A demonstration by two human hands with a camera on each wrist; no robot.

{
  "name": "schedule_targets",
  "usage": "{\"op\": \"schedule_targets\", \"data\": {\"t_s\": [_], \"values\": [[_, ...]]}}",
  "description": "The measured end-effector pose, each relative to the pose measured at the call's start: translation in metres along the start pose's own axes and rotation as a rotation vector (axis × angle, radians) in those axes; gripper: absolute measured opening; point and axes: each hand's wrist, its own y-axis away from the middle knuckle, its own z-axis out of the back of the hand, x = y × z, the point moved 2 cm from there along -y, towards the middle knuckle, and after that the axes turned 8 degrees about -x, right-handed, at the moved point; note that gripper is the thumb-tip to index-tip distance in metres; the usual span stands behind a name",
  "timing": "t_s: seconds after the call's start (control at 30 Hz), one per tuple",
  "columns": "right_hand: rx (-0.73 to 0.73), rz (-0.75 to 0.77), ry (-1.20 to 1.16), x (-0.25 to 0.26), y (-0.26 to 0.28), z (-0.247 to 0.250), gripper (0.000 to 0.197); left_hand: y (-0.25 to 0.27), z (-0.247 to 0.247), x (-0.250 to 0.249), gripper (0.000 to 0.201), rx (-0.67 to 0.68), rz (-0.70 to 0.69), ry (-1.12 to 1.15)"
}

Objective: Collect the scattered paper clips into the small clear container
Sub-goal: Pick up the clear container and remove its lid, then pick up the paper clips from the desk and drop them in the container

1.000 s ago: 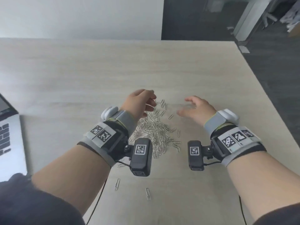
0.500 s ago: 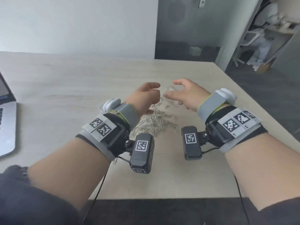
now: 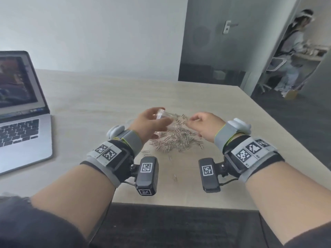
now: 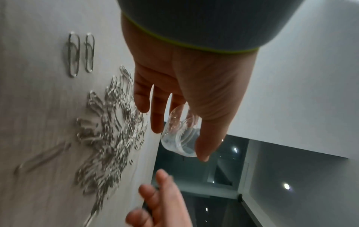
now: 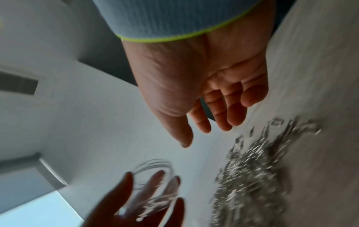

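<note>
A heap of clips (image 3: 176,139) lies mid-bench (image 3: 100,97), with a few strays (image 3: 174,177) nearer the near edge. The left hand (image 3: 149,123) holds the container (image 3: 163,116) above the heap's far left, and the right hand (image 3: 204,125) hovers just right of it. A laptop (image 3: 19,111) sits at far left.

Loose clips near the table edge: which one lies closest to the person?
The single clip between the two wrist cameras; the other strays lie farther away, beside the pile.

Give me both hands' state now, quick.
Left hand: grips the clear container, lifted off the table.
Right hand: open, fingers relaxed, holding nothing.
</note>
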Motion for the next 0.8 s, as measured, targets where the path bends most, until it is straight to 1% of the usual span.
{"op": "schedule_targets", "data": {"t_s": [0.03, 0.1, 0.17, 0.2, 0.23, 0.27, 0.33, 0.43, 0.53, 0.57, 0.7, 0.77, 0.8], "values": [[0.015, 0.0, 0.109, -0.007, -0.008, -0.003, 0.037, -0.007, 0.002, 0.004, 0.089, -0.019, 0.009, -0.001], [0.097, -0.01, 0.251, -0.016, -0.018, -0.012, 0.052, -0.018, 0.003, 0.01, 0.09, -0.035, 0.02, 0.004], [0.183, -0.003, 0.335, -0.019, -0.024, -0.021, 0.07, -0.025, 0.002, 0.013, 0.083, -0.034, 0.012, 0.021], [0.207, 0.01, 0.392, -0.02, -0.029, -0.026, 0.077, -0.029, 0.002, 0.014, 0.079, -0.031, 0.005, 0.019], [0.221, 0.025, 0.45, -0.019, -0.032, -0.03, 0.08, -0.031, 0.001, 0.016, 0.076, -0.032, -0.001, 0.014], [0.227, 0.043, 0.497, -0.018, -0.034, -0.033, 0.078, -0.032, 0.0, 0.018, 0.074, -0.034, -0.005, 0.01], [0.237, 0.086, 0.534, -0.012, -0.041, -0.036, 0.064, -0.039, 0.002, 0.024, 0.068, -0.028, -0.028, -0.008], [0.248, 0.119, 0.489, -0.005, -0.044, -0.033, 0.036, -0.043, 0.004, 0.032, 0.064, -0.005, -0.076, -0.041], [0.236, 0.081, 0.388, -0.009, -0.048, -0.036, 0.016, -0.047, 0.003, 0.038, 0.064, 0.004, -0.119, -0.142], [0.223, 0.065, 0.352, -0.01, -0.048, -0.036, 0.013, -0.048, 0.002, 0.04, 0.065, 0.008, -0.132, -0.172], [0.145, 0.03, 0.158, -0.015, -0.052, -0.032, 0.011, -0.04, 0.004, 0.035, 0.06, 0.024, -0.168, -0.293], [0.161, 0.034, 0.083, -0.016, -0.072, -0.041, 0.01, -0.054, 0.008, 0.043, 0.058, -0.015, -0.159, -0.358], [0.156, 0.025, 0.063, -0.015, -0.071, -0.038, 0.009, -0.052, 0.006, 0.041, 0.058, -0.013, -0.164, -0.361]]}}
